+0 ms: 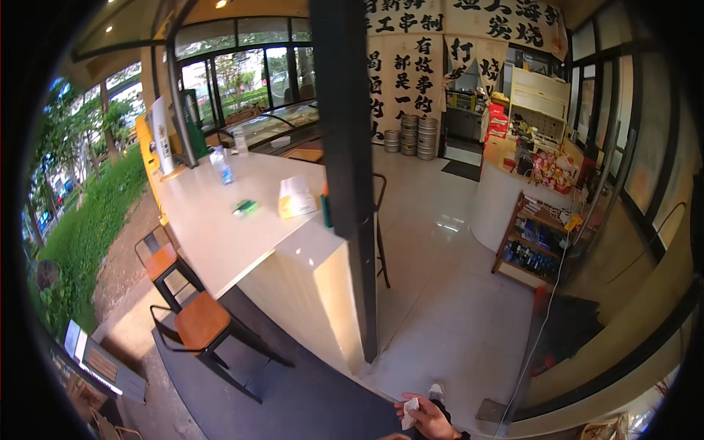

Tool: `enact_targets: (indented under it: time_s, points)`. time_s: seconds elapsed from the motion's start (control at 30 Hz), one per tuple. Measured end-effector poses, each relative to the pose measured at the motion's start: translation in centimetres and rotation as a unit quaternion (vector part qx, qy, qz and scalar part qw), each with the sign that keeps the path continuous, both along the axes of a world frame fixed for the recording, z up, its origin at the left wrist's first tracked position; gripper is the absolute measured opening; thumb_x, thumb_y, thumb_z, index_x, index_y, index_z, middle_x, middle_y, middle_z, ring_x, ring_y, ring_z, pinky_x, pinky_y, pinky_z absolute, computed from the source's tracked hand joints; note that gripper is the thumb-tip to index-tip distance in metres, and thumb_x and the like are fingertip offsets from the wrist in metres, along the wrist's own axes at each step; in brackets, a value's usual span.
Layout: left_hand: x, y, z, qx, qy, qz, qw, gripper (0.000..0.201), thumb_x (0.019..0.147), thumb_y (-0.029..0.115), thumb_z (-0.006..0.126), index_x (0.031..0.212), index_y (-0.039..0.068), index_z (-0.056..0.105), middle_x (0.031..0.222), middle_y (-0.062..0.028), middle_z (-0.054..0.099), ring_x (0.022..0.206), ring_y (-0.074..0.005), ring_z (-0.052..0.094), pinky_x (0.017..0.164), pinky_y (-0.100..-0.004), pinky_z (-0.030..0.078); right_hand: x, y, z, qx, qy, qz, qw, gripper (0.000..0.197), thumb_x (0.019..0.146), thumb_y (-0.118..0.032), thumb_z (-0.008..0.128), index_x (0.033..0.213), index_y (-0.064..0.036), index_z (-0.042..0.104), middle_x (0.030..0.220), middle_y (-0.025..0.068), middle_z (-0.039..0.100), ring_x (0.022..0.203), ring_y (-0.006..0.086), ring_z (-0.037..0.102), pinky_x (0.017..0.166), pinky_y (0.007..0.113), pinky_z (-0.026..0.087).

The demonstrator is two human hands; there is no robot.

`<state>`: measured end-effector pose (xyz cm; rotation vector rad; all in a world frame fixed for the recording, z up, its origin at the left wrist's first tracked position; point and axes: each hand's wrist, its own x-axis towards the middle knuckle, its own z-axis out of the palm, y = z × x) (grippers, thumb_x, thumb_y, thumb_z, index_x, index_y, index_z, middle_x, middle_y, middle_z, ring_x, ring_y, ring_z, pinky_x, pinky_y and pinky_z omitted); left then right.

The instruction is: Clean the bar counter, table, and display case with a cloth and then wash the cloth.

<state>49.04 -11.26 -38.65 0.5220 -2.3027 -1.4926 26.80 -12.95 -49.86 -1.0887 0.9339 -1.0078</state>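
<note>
My right hand [427,419] is low at the bottom edge, above the tiled floor, with its fingers closed around a small crumpled white tissue [409,413]. Just beyond it the toe of a white shoe [436,391] shows. A sliver of skin [394,437] at the very bottom edge may be my left hand; too little of it shows to tell its state.
A black pillar [348,176] rises at the end of a long white counter [220,227] bearing a water bottle [222,166], a tissue box [296,198] and a green item [246,207]. Wooden stools [202,323] stand on a dark mat at left. A wooden shelf [539,242] and a white cable [543,323] are at right.
</note>
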Motion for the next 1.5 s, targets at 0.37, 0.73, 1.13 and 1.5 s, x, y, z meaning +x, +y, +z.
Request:
enact_targets:
  time_s: [0.37, 0.73, 1.13, 1.5]
  points:
    - [-24.2, -26.2, 0.9, 0.408, 0.226, 0.342, 0.816, 0.043, 0.083, 0.017, 0.072, 0.123, 0.007, 0.062, 0.12, -0.0159, 0.063, 0.115, -0.0279, 0.055, 0.106, -0.0398, 0.038, -15.9, -28.3, 5.7, -0.11, 0.08, -0.063, 0.989, 0.058, 0.095, -0.03, 0.06, 0.144, -0.0063, 0.04, 0.142, 0.0174, 0.048, 0.131, 0.0348, 0.046, 0.107, 0.045, 0.039]
    - [-26.4, -46.9, 5.6, 0.38, 0.333, 0.566, 0.651, 0.029, 0.093, 0.004, 0.06, 0.122, 0.001, 0.058, 0.112, -0.0083, 0.067, 0.104, -0.0187, 0.064, 0.094, -0.032, 0.05, -22.4, -52.3, 17.3, 0.049, 0.038, 0.201, 0.978, 0.055, 0.094, -0.03, 0.065, 0.136, 0.0014, 0.048, 0.131, 0.0168, 0.058, 0.125, 0.0266, 0.054, 0.108, 0.035, 0.039]
    - [-24.6, -72.6, 3.9, 0.146, 0.233, 0.635, 0.722, 0.033, 0.089, 0.024, 0.069, 0.114, 0.003, 0.064, 0.116, -0.0124, 0.057, 0.112, -0.0265, 0.054, 0.099, -0.0362, 0.041, -20.7, -76.3, 21.8, -0.157, 0.304, 0.166, 0.925, 0.042, 0.094, -0.021, 0.065, 0.126, 0.0044, 0.055, 0.106, 0.0135, 0.068, 0.097, 0.0189, 0.063, 0.089, 0.032, 0.049]
    - [-19.3, -85.3, -17.2, 0.658, 0.538, 0.449, 0.275, 0.049, 0.089, 0.056, 0.062, 0.105, 0.01, 0.06, 0.095, -0.0084, 0.057, 0.087, -0.0248, 0.054, 0.078, -0.0445, 0.046, -24.5, -103.6, 16.4, -0.111, 0.322, 0.002, 0.94, 0.022, 0.097, -0.015, 0.058, 0.11, 0.0028, 0.06, 0.098, 0.0109, 0.066, 0.091, 0.0205, 0.062, 0.085, 0.033, 0.048]
